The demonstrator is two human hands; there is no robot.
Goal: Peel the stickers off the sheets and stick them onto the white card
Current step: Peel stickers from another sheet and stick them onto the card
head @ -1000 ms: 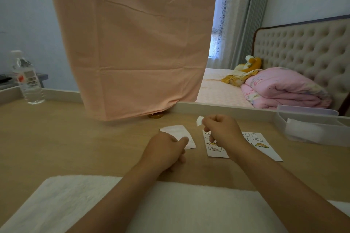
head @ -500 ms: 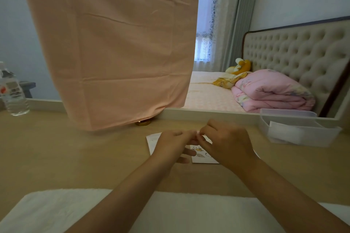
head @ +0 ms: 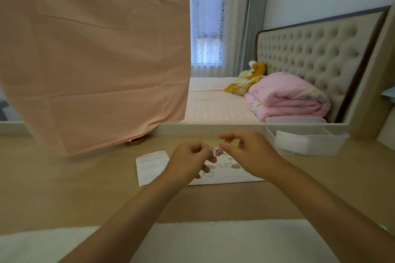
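Right now we see a small pink sticker [head: 218, 152] raised between the two hands, above the sticker sheet [head: 227, 170] that lies flat on the wooden surface [head: 64, 188]. The left hand [head: 190, 161] has its fingers curled and appears to pinch the sticker's left edge at the fingertips; blur keeps us from being sure of the exact contact. The right hand [head: 251, 153] sits just right of the sticker with thumb and forefinger parted and the other fingers loosely bent. We cannot make out that it grips anything, though its thumb tip is very near the sticker.

The white card [head: 150, 166] lies flat just left of the sheet, its right part hidden under the left hand. Both forearms reach in from the near edge, crossing a white towel [head: 42, 245], and converge over the sheet.

A clear plastic tray [head: 307, 142] stands at the right rear of the surface. A peach cloth [head: 96, 60] hangs over the left rear. Beyond the surface is a bed with a folded pink quilt [head: 286, 96].
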